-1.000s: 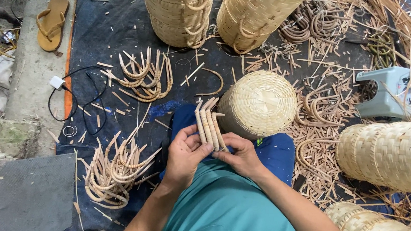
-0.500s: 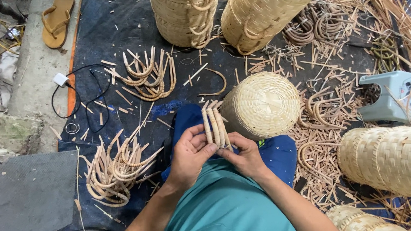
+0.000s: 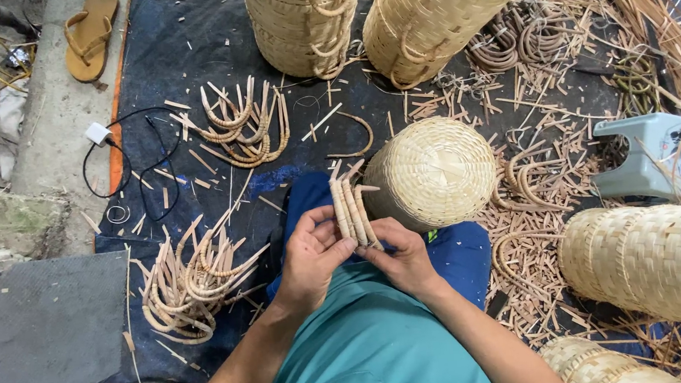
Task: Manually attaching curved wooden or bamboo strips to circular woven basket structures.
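Both my hands meet in front of my teal shirt and grip a small bundle of bent rattan handle pieces (image 3: 349, 201) that points away from me. My left hand (image 3: 312, 256) pinches the bundle's near end from the left side. My right hand (image 3: 402, 256) closes on it from the right. Just right of the bundle, a round woven basket (image 3: 433, 171) rests on my blue-trousered lap, bottom facing up.
Two piles of curved rattan handles lie on the dark mat, one at the near left (image 3: 192, 282), one farther out (image 3: 240, 126). Tall woven baskets (image 3: 431, 11) stand at the top, another (image 3: 662, 258) lies at the right by a grey stool (image 3: 656, 156). Rattan scraps cover the right side.
The bundle has shifted slightly in my hands and my fingers have regripped its near end. The view has drifted a little.
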